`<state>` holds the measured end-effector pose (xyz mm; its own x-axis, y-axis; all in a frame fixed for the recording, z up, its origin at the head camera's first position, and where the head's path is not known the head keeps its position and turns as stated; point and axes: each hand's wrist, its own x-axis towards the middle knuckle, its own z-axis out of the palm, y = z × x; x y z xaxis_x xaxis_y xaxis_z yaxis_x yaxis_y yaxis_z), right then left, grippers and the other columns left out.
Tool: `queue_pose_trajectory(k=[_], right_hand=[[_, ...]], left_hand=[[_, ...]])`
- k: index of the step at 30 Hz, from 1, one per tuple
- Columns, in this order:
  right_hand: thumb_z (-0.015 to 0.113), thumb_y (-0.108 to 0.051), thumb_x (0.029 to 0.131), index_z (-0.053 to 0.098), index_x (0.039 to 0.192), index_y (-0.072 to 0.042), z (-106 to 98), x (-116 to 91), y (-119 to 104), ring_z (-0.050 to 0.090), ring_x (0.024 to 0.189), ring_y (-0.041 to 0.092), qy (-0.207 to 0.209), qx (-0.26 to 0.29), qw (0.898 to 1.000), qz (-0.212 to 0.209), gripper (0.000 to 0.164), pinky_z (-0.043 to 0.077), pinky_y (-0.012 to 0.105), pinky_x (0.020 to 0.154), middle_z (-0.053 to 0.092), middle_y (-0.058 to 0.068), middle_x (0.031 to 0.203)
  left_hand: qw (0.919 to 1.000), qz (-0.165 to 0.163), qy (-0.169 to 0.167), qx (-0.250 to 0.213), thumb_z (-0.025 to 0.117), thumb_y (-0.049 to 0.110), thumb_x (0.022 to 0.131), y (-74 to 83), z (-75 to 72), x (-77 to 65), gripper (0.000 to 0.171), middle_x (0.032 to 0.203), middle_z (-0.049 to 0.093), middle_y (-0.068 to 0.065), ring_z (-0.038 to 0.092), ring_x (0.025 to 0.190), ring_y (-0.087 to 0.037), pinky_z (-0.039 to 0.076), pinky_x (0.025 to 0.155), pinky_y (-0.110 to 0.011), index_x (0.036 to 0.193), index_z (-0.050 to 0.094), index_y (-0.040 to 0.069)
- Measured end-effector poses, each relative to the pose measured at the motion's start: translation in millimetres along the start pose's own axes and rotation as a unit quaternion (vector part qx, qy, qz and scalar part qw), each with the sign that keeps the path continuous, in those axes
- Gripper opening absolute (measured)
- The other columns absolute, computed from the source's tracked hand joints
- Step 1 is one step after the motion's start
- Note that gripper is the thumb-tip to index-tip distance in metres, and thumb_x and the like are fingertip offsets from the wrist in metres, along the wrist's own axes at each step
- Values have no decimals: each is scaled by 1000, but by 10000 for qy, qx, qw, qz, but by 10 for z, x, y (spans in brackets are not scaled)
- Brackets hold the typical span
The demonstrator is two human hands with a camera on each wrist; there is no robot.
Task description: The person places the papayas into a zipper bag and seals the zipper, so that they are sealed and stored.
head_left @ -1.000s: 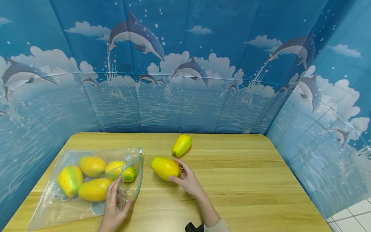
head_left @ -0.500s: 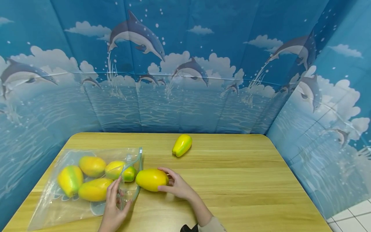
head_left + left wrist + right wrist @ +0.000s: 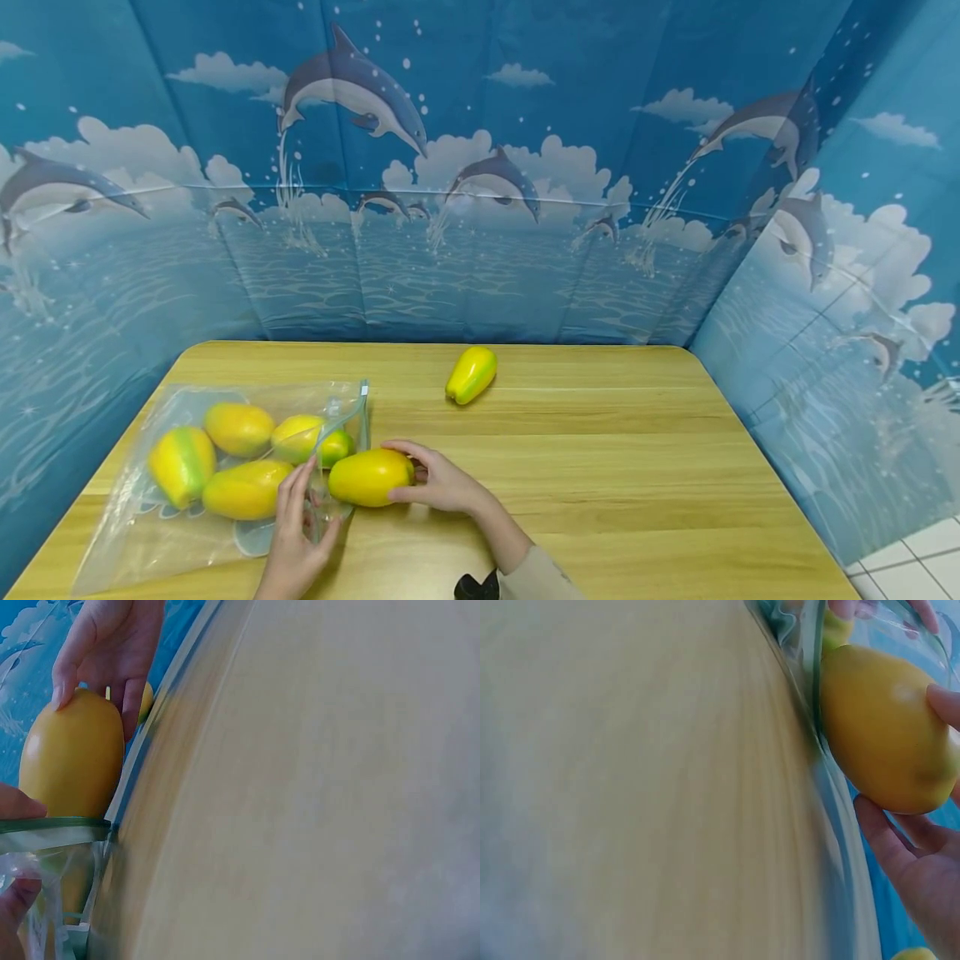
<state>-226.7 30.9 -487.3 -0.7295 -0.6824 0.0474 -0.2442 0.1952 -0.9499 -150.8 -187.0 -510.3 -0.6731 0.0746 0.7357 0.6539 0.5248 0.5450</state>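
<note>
A yellow papaya (image 3: pixel 371 477) lies in the grasp of my right hand (image 3: pixel 442 483), its fingers and thumb around the right end. The fruit's left end is at the mouth of a clear zip bag (image 3: pixel 127 533), and in the right wrist view the papaya (image 3: pixel 885 727) sits against the bag's green zip edge. My left hand (image 3: pixel 292 529) grips the near side of that mouth, with the fingers partly behind plastic. Several papayas (image 3: pixel 251 490) rest inside the bag. In the left wrist view the bag's zip strip (image 3: pixel 52 834) crosses in front of the papaya (image 3: pixel 75 754).
Another yellow-green papaya (image 3: pixel 471 376) lies on the wooden table (image 3: pixel 615 467) toward its back edge. A blue dolphin-print curtain (image 3: pixel 480 267) stands behind and along the sides. Something black (image 3: pixel 477 587) shows at my right sleeve.
My right hand has carried the papaya left and nearer, from the middle of the table to the bag's mouth. My left hand and the bag have stayed in place.
</note>
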Motion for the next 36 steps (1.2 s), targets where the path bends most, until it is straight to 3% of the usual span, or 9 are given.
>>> queue_pose_trajectory(k=[18,29,36], right_hand=[[64,-19,85,38,139,-15,157,293,-74,46,115,9,-521,-427,9977,-63,60,42,19,90,39,4,139],[65,-18,84,39,138,-17,254,376,-77,46,108,7,-457,-563,9973,-124,60,43,16,87,41,7,129],[67,-21,82,39,135,-14,311,430,-92,46,109,4,-375,-723,9966,-133,61,43,17,87,47,1,128]], left_hand=[[10000,-27,-43,39,70,-24,49,8,-8,7,97,123,34,-27,37,73,-7,32,44,-9,135,29,-12],[9999,-84,-74,53,68,-24,49,45,-26,24,97,125,32,-27,37,74,-6,33,44,-10,136,28,-11],[9999,-3,-24,151,70,-24,49,58,-27,34,96,123,33,-29,37,76,-5,33,45,-10,135,29,-13]])
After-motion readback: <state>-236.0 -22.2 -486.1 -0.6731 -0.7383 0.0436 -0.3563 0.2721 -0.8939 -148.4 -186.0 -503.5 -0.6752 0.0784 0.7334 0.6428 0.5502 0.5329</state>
